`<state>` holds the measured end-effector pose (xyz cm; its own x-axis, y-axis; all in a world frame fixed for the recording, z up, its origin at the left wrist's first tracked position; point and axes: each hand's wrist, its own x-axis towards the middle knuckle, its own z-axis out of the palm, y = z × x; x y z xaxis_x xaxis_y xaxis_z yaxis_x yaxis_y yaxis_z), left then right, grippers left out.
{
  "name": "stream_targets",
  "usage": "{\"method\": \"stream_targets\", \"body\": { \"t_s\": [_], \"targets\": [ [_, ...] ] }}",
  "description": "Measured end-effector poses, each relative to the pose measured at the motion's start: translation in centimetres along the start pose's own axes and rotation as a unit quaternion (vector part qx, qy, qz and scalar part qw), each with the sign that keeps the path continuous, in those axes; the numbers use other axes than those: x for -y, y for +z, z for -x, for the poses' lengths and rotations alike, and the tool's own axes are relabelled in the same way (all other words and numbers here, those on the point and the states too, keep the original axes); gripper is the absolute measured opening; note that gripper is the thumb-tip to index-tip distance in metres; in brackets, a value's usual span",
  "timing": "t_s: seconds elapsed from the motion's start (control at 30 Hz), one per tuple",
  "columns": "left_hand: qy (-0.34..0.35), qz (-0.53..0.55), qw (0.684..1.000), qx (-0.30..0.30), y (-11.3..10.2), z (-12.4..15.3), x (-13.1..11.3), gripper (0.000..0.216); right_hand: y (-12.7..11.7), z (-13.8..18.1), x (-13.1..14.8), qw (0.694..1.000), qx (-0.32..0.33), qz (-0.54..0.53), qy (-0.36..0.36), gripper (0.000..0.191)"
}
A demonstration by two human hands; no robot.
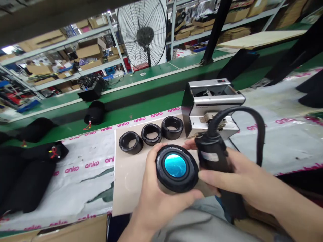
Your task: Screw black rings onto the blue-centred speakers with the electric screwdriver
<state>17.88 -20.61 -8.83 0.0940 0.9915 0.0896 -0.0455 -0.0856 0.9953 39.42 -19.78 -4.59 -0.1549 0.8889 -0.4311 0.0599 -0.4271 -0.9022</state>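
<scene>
My left hand (153, 198) is wrapped round a round black part with a shiny blue centre (176, 167), held face up near my body. My right hand (232, 178) grips a black handheld tool (213, 156) with a thick black cable (252, 117) looping up and to the right. The tool sits just right of the round part, close to its rim. Three black ring-shaped parts (151, 134) stand in a row on a beige board (128, 181) just beyond my hands.
A silver metal machine (213, 101) stands behind the tool. White "anko" printed sheeting (83, 171) covers the bench. Black fabric pieces (22, 174) lie at the left. A green conveyor belt (141, 101) runs behind, with a standing fan (143, 33) and shelves of boxes beyond.
</scene>
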Motion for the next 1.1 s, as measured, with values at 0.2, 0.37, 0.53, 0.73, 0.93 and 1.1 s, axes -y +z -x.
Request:
{"method": "stream_targets", "body": {
  "t_s": [0.2,0.37,0.53,0.73,0.93,1.1],
  "targets": [
    [0.006,-0.025,0.996,-0.088,-0.3,0.1,-0.1,0.104,-4.1,-2.2,-3.7,0.891,-0.136,0.432,-0.029,0.072],
    [0.029,-0.064,0.995,-0.075,-0.9,0.0,0.2,0.108,-5.3,-4.0,-6.9,0.871,-0.118,0.477,-0.005,0.065],
    [-0.017,-0.088,0.996,-0.024,-2.0,0.0,-0.8,0.125,-6.2,-3.2,-6.5,0.856,-0.138,0.498,-0.005,0.045],
    [0.003,-0.126,0.991,0.039,-2.7,-0.5,-1.4,0.118,-6.7,-3.5,-6.2,0.864,-0.134,0.485,-0.016,0.046],
    [0.072,-0.171,0.983,-0.006,-2.6,0.3,-0.9,0.105,-5.6,-3.6,-3.1,0.899,-0.126,0.417,-0.038,0.063],
    [0.086,-0.196,0.976,-0.045,-3.5,0.3,-0.8,0.096,-3.8,-3.1,3.0,0.936,-0.132,0.316,-0.078,0.073]
  ]
}}
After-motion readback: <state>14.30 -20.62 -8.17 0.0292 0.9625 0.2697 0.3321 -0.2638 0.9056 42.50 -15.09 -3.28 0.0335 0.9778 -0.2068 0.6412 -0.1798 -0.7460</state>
